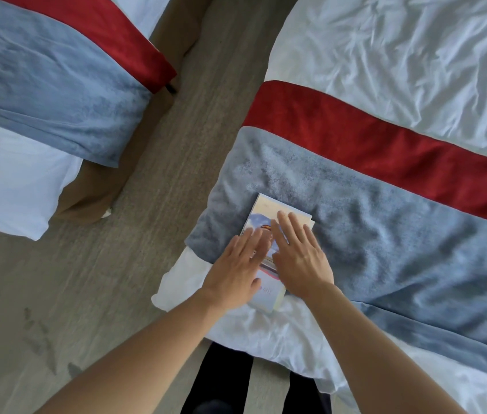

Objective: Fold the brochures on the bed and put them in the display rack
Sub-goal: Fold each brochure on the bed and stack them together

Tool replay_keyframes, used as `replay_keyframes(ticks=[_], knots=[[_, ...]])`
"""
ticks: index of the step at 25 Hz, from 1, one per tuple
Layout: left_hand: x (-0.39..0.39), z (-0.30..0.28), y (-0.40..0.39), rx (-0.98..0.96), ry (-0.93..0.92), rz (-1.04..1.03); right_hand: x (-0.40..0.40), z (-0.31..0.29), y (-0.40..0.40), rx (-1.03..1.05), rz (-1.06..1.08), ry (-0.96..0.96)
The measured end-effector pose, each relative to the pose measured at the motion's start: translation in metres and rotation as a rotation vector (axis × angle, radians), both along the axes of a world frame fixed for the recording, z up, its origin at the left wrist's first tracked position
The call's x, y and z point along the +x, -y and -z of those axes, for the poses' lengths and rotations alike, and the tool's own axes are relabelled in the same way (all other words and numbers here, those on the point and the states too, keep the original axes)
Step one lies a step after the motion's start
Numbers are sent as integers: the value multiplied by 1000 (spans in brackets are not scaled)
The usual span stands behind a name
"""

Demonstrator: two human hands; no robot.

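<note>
Head view: glossy folded brochure (269, 210) lying on the bed's plush blue-grey runner (385, 234).
Left hand (236, 270) and right hand (302, 258), fingers flat, are pressing it side by side.

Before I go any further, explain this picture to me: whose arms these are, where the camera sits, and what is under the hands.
There is no machine here. The picture comes from one wide-angle camera worn on a person's head, looking down, so the two bare arms reaching up from the bottom edge are that person's own. The left hand and the right hand both lie flat, fingers straight, pressing on a folded brochure. Neither hand grips it. The brochure rests on a blue-grey bed runner with a red band, laid across a bed with white sheets. A second bed with the same runner stands to the left, across a strip of wood-look floor. No display rack is in view.
</note>
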State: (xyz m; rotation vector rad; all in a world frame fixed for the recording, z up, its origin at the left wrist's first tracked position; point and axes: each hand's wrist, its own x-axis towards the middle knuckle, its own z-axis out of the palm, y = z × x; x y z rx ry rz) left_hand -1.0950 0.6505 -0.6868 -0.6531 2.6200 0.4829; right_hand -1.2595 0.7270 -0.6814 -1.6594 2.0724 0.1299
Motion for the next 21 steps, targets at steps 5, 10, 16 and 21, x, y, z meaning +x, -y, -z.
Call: replay_keyframes(ticks=[5, 10, 16, 21], knots=[[23, 5, -7, 84, 59, -41, 18, 7, -3, 70, -90, 27], [33, 14, -5, 126, -13, -97, 24, 12, -4, 81, 7, -12], [35, 19, -6, 93, -3, -48, 3, 12, 31, 8, 187, 19], [34, 18, -9, 27, 24, 17, -19, 5, 70, 75, 290, 112]])
